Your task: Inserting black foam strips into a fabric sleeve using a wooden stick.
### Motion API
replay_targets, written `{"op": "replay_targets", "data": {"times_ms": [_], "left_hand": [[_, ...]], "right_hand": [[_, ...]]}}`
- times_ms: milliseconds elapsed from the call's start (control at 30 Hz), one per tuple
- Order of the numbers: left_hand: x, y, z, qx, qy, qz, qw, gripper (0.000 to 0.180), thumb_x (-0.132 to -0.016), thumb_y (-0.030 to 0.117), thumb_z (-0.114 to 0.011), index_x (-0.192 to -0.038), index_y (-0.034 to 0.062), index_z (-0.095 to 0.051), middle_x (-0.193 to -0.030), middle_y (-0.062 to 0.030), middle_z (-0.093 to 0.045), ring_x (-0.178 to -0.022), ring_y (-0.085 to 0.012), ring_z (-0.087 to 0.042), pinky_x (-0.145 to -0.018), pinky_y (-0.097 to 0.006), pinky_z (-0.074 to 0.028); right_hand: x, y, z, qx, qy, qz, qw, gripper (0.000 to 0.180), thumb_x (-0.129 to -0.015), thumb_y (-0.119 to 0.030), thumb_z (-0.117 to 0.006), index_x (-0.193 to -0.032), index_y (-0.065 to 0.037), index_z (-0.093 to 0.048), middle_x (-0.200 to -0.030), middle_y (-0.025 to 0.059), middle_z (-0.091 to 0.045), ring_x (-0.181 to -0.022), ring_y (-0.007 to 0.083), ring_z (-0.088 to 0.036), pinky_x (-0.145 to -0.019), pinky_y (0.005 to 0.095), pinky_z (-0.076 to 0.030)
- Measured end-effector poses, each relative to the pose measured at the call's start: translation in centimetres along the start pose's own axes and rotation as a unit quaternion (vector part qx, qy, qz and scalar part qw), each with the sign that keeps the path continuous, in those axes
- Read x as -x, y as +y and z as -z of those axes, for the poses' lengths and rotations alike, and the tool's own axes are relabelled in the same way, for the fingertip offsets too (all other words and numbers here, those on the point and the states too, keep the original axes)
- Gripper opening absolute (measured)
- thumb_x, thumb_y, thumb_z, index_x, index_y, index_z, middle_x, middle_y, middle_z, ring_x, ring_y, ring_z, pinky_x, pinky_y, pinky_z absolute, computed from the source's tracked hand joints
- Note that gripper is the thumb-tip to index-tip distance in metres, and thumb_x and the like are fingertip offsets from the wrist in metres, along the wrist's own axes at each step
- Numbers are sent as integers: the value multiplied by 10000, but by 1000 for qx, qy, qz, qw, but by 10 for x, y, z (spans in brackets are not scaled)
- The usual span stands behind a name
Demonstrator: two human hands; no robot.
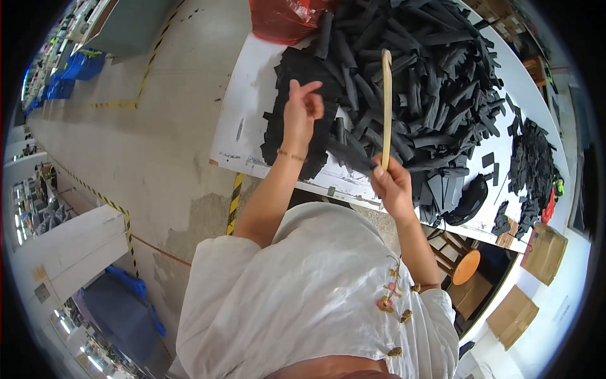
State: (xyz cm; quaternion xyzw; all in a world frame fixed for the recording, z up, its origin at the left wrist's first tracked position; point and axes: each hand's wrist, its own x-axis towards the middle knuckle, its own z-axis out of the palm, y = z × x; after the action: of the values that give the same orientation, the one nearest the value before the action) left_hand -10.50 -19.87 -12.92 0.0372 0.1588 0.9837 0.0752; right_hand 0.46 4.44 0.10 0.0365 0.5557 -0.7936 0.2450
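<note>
My right hand (pixel 392 186) is closed round the lower end of a long, thin, pale stick (pixel 387 107), which looks like wood or bamboo. The stick points away from me over the heap. A dark strip (pixel 350 155) reaches to the fingertips of the same hand; whether it is pinched there I cannot tell. My left hand (pixel 303 108) is held over a flat layer of black pieces (pixel 287 136), its fingers apart and nothing in them. To the right of that layer rises a large heap of rolled or folded black pieces (pixel 429 82), seemingly fabric.
A red plastic bag (pixel 284 22) sits at the far left of the white table (pixel 243 95). On the right lie a black pouch (pixel 468 201) and another dark pile (pixel 531 161). A round wooden stool (pixel 465 266) and cardboard boxes (pixel 512 316) stand beyond the table's near right corner.
</note>
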Motion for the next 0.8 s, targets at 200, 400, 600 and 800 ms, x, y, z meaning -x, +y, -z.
{"op": "replay_targets", "data": {"times_ms": [200,400,600,800], "left_hand": [[48,-43,-100,-369,-48,240,897,384,-929,317,-581,-1124,-13,-610,-796,-4,-600,-690,-56,-536,-658,-200,-448],[84,-81,-104,-359,-20,326,875,206,-946,219,-535,-868,40,-602,-596,34,-453,-495,-53,-430,-457,-229,-373],[77,-32,-61,-808,-45,25,587,182,-763,195,-723,-846,83,-606,-844,-73,-583,-816,-285,-596,-715,-379,-495],[76,9,7,-904,-115,-31,410,161,-670,142,-751,-785,125,-640,-869,-26,-577,-910,-223,-539,-776,-364,-443]], "right_hand": [[-30,1,12,152,101,50,982,178,-976,-225,-542,-986,-47,-544,-653,-75,-412,-532,17,-331,-461,189,-257],[-47,-35,24,118,331,194,916,198,-970,-294,-553,-910,-106,-536,-690,-64,-430,-573,23,-392,-493,174,-304],[-56,-116,137,463,486,310,673,282,-958,-294,-575,-953,-12,-582,-724,26,-538,-606,101,-482,-552,261,-419],[-20,-31,126,570,283,224,738,208,-941,-166,-578,-1095,-30,-607,-852,139,-640,-669,223,-592,-618,340,-470]]}}
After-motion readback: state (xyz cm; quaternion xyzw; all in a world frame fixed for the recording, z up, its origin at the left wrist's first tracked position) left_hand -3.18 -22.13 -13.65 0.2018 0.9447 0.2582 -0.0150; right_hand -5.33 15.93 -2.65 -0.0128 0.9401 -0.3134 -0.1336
